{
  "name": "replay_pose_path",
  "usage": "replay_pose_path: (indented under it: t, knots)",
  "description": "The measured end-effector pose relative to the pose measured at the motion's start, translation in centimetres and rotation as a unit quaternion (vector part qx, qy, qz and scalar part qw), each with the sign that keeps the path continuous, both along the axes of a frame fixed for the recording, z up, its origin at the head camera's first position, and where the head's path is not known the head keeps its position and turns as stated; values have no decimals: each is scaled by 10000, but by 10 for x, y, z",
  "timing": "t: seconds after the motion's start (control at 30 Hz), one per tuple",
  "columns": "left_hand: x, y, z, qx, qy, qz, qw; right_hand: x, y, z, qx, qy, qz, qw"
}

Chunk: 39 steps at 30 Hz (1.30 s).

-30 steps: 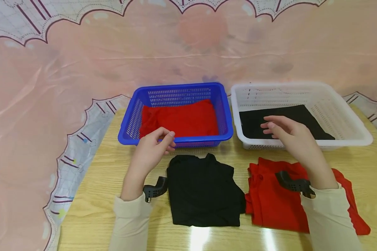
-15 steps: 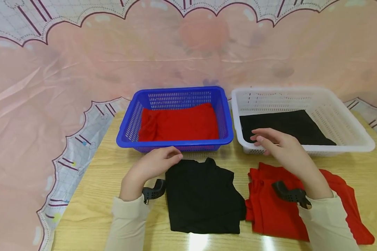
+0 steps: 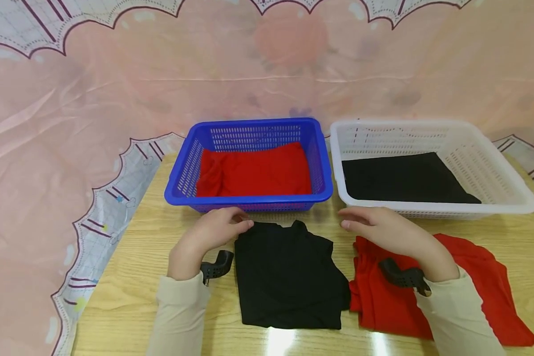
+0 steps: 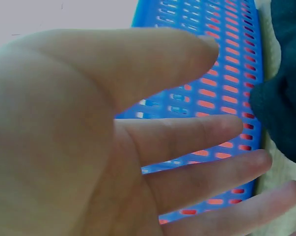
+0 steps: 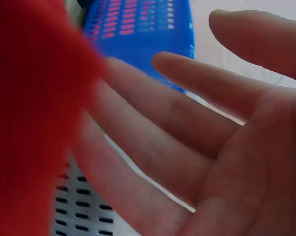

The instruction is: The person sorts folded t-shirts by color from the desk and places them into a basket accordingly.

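Observation:
In the head view a folded black garment [image 3: 291,277] lies flat on the table between my hands. My left hand [image 3: 211,232] is at its upper left corner, with fingers spread and nothing between them in the left wrist view. To the right, a folded red garment [image 3: 391,301] lies partly under my right forearm. My right hand [image 3: 382,230] is over the red garment's far edge, just in front of the white basket [image 3: 431,207]. Its fingers [image 5: 157,132] are extended and hold nothing in the right wrist view, where red cloth blurs close to the camera.
A blue basket [image 3: 249,200] at the back left contains red cloth [image 3: 262,170]. Beside it, the white basket contains black cloth [image 3: 405,178]. A pink patterned sheet [image 3: 204,59] hangs behind the wooden table [image 3: 129,277].
My right hand has come down from over the white basket toward the near side and slightly left. My left hand has dropped from the blue basket's rim to the black garment's corner.

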State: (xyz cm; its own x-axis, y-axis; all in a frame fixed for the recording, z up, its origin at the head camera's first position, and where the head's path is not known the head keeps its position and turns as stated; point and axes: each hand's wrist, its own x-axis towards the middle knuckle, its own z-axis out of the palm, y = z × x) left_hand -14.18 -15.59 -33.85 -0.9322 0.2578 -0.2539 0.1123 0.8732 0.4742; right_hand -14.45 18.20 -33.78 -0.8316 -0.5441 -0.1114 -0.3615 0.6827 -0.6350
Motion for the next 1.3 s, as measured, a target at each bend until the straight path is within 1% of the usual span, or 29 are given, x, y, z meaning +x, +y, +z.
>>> replay_pose_path:
  t: [0.13, 0.2, 0.3, 0.43, 0.57, 0.67, 0.83, 0.93, 1.03, 1.17, 1.3]
  knots:
    - [-1, -2, -4, 165, -477, 174, 9986, 0, -10, -6, 65, -169, 129, 9998]
    - [-1, -2, -6, 156, -582, 191, 9980, 1, -16, -9, 129, -300, 175, 9993]
    - [-2, -3, -10, 64, -618, 191, 9979, 3, -24, -14, 309, -442, 274, 9982]
    - [-3, -4, -13, -73, -504, 110, 9986, 5, -35, -20, 526, -584, 337, 9963]
    - [-3, -2, -15, 150, -782, 63, 9968, 6, -45, -24, 1023, -419, 185, 9937]
    - [-3, 2, -17, 206, -1017, 79, 9946, 7, -51, -26, 1412, -300, 93, 9895]
    - [-3, 7, -19, -196, -978, -51, 9950, 12, -56, -32, 1600, -525, 123, 9856]
    - [-3, 8, -20, -337, -879, -188, 9954, 14, -59, -36, 1587, -638, 134, 9852]
    - [-4, 8, -21, -420, -756, -324, 9957, 14, -62, -37, 1396, -814, 58, 9868]
    - [-5, 10, -21, -530, -625, -367, 9960, 14, -65, -36, 878, -1109, 20, 9899]
    - [-5, 13, -21, -584, -640, -334, 9957, 14, -64, -35, 351, -1292, 211, 9908]
